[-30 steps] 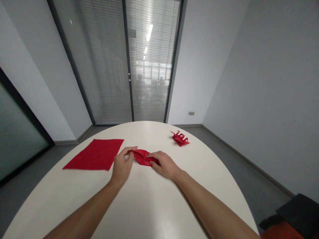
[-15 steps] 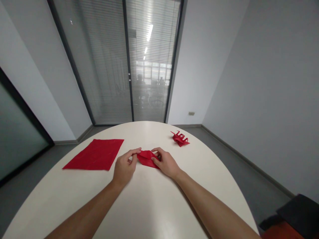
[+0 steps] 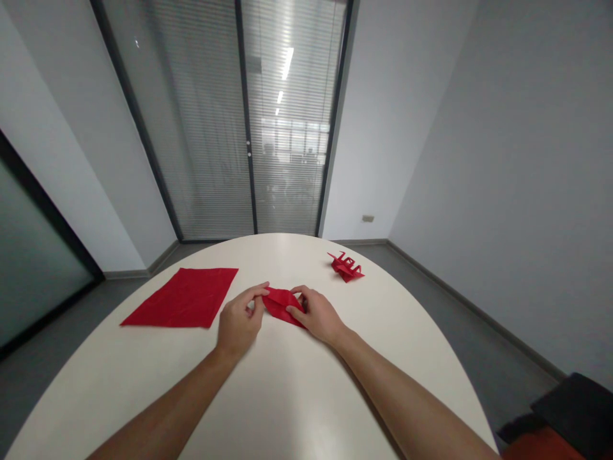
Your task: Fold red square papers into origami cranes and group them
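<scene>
A small piece of folded red paper (image 3: pixel 281 303) is held between my two hands, just above or on the white table. My left hand (image 3: pixel 240 321) pinches its left corner between thumb and fingertips. On the right side, my right hand (image 3: pixel 320 314) grips the paper, thumb on the near face and fingers behind the far edge. The fingers cover part of the paper's right end, and a crease runs across its middle.
Flat red paper sheets (image 3: pixel 184 298) lie at the left on the round white table (image 3: pixel 287 396). Several folded red paper cranes (image 3: pixel 347 267) sit in a cluster at the far right. A black and orange chair (image 3: pixel 569 415) stands at lower right.
The folded paper has tilted slightly, its left corner a little higher and its right end lower. My right thumb has slid a little to the left on it.
</scene>
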A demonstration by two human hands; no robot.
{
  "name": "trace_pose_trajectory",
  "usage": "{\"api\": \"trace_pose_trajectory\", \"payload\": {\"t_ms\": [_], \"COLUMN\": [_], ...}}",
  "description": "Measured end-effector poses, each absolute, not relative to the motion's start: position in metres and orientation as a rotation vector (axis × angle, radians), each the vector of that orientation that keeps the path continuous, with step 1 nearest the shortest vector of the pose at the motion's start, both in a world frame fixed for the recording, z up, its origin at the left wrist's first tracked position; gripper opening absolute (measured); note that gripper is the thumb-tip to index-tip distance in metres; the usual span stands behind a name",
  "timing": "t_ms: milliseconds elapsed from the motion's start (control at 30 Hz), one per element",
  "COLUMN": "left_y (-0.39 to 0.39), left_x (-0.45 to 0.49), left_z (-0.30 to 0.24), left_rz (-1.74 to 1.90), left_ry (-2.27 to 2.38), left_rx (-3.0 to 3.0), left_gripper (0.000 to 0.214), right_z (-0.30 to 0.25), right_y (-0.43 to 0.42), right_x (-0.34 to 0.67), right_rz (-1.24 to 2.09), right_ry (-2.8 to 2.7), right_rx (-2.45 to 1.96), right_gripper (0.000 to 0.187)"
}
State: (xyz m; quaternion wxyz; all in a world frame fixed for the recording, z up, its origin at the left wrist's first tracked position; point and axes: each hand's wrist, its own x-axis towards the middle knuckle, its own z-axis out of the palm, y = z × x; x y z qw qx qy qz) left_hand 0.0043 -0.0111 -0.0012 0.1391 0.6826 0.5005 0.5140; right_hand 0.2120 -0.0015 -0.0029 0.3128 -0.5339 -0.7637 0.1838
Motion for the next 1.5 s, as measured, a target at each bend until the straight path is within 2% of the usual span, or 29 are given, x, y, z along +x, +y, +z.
{"api": "trace_pose_trajectory", "payload": {"t_ms": [67, 233, 367, 500, 633, 833, 933, 1100, 1233, 1400, 1500], "left_y": [-0.013, -0.013, -0.013, -0.013, -0.014, -0.015, -0.012, -0.008, -0.007, -0.006, -0.006], "left_x": [0.006, 0.007, 0.006, 0.005, 0.005, 0.008, 0.008, 0.007, 0.007, 0.005, 0.005], "left_z": [-0.001, -0.001, -0.001, 0.0, -0.001, -0.004, -0.006, -0.009, -0.01, -0.014, -0.014], "left_rz": [1.464, 1.469, 1.515, 1.537, 1.477, 1.381, 1.265, 1.089, 1.091, 1.09, 1.092], "left_ry": [1.477, 1.538, 1.518, 1.517, 1.408, 1.29, 1.335, 1.316, 1.371, 1.415, 1.522], "left_rx": [1.99, 1.88, 1.888, 1.892, 1.98, 2.07, 2.053, 2.114, 2.133, 2.073, 2.08], "left_gripper": [0.021, 0.036, 0.02, 0.019, 0.02, 0.023, 0.027, 0.02, 0.016, 0.018, 0.02], "right_z": [-0.003, -0.002, -0.003, -0.003, 0.002, -0.001, -0.005, -0.007, -0.005, -0.005, -0.007], "right_y": [-0.001, -0.001, 0.0, -0.001, -0.004, -0.001, 0.002, 0.002, 0.001, 0.001, 0.002], "right_x": [0.212, 0.212, 0.213, 0.213, 0.211, 0.211, 0.212, 0.213, 0.214, 0.214, 0.214], "right_rz": [0.481, 0.463, 0.456, 0.431, 0.421, 0.531, 0.608, 0.454, 0.48, 0.459, 0.473], "right_ry": [-2.022, -2.044, -2.063, -2.077, -2.061, -2.007, -1.958, -2.012, -2.103, -2.136, -2.102], "right_rx": [-1.412, -1.4, -1.36, -1.346, -1.303, -1.276, -1.296, -1.293, -1.211, -1.23, -1.222], "right_gripper": [0.031, 0.034, 0.041, 0.038, 0.046, 0.015, 0.011, 0.005, 0.019, 0.013, 0.021]}}
